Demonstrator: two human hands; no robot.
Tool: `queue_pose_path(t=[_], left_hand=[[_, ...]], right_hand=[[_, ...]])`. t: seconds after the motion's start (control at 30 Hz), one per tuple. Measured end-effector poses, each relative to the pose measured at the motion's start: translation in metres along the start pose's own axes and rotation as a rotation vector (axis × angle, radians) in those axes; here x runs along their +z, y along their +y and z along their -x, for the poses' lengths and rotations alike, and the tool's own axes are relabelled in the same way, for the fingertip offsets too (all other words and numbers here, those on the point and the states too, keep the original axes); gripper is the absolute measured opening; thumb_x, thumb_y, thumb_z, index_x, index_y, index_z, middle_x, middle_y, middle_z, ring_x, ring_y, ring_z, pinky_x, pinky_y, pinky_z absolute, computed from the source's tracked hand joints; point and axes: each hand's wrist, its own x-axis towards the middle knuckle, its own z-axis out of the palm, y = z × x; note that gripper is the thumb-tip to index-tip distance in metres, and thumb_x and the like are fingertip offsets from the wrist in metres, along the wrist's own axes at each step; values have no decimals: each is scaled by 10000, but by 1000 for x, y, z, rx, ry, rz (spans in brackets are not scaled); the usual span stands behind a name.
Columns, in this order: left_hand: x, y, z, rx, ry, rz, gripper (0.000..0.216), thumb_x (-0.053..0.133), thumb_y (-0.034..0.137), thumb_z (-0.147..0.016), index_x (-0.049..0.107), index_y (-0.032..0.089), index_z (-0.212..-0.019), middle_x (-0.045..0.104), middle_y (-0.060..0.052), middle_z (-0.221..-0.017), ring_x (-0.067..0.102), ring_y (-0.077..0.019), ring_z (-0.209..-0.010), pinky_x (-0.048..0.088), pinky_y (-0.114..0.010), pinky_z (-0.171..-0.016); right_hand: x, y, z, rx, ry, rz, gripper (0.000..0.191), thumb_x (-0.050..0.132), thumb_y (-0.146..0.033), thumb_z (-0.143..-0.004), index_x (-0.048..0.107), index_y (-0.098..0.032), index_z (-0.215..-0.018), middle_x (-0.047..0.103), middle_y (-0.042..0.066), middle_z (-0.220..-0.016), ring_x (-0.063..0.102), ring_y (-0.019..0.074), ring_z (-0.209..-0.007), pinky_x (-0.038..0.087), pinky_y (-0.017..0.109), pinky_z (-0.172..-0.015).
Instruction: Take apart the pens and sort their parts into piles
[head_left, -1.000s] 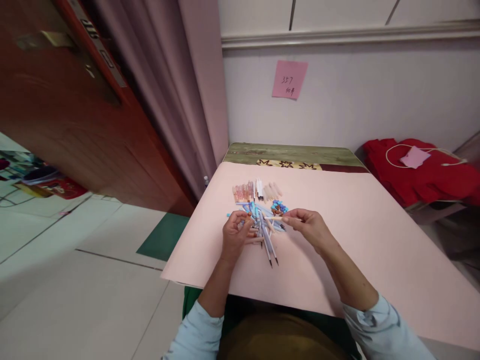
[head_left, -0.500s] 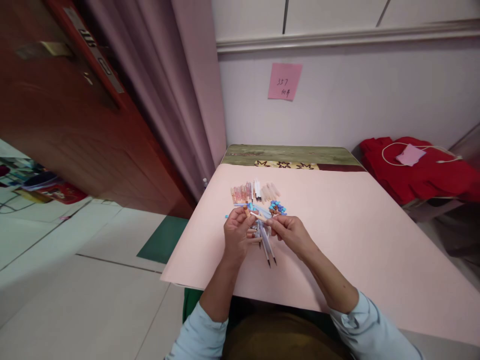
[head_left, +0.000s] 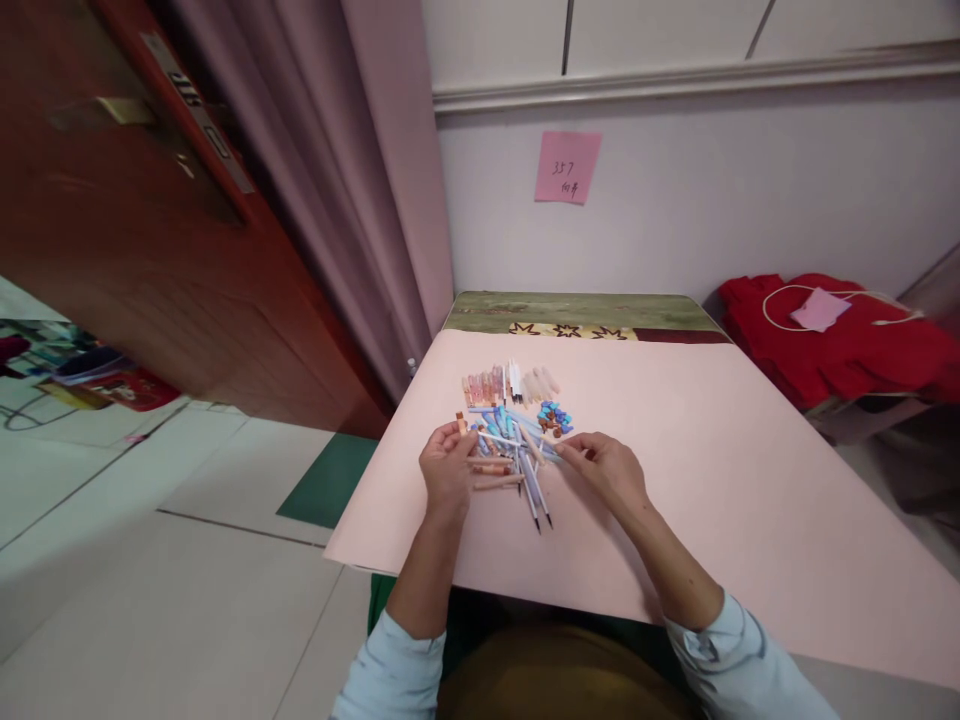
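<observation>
Pen pile (head_left: 517, 458) lying between hands; left hand (head_left: 448, 465) pinching brown cap (head_left: 460, 421); right hand (head_left: 606, 466), fingers curled, touching pile's edge, grip unclear.

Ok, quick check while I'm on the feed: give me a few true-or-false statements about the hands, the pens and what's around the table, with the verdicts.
1. The left hand and the right hand are both at the pile of pens on the pink sheet. True.
2. The sticky note on the wall is yellow. False: it is pink.
3. The small blue caps lie just beyond the pile, on the wall side. True.
4. The red cloth lies to the left of the table. False: it lies to the right, with a white cord on it.
</observation>
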Motion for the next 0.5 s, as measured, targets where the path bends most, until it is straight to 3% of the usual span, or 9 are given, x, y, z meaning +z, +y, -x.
queue_pose_path(t=[0.17, 0.3, 0.5], left_hand=[[3, -3, 2, -65, -107, -125, 350, 777, 291, -586, 637, 146, -872, 610, 38, -599, 517, -80, -431, 464, -211, -410], [13, 1, 6, -158, -184, -198, 372, 761, 333, -617, 626, 159, -916, 603, 37, -595, 566, -124, -414, 508, -269, -389], [9, 1, 9, -37, -181, -300, 293, 707, 393, -704, 627, 193, -902, 650, 18, -655, 627, -161, -443, 512, -268, -387]], right_hand=[[5, -3, -4, -28, -32, 14, 369, 507, -522, -847, 740, -254, -746, 665, 5, -631, 593, 174, -605, 346, 246, -519], [22, -20, -11, -101, -51, 14, 301, 516, -431, -866, 736, -246, -775, 703, 6, -716, 638, 180, -713, 382, 240, -602], [26, -28, -13, -165, -11, 83, 327, 442, -377, -916, 738, -265, -832, 741, 20, -928, 663, 185, -826, 393, 242, -666]])
